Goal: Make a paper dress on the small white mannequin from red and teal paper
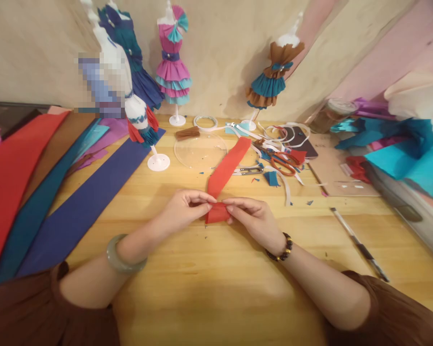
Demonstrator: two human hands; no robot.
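A strip of red crepe paper runs from the middle of the table down to my hands, its near end folded over. My left hand pinches the left side of the fold between thumb and fingers. On the right side, my right hand pinches the same fold, fingertips close to those of the left. Just beyond the strip lie small thread snips and orange-handled scissors. A clear round dish sits behind it to the left.
Several small dress forms in paper dresses stand along the wall, the nearest at left. Coloured paper strips cover the left side. A pen, a brown notebook and blue paper lie to the right. White ribbon curls among scraps.
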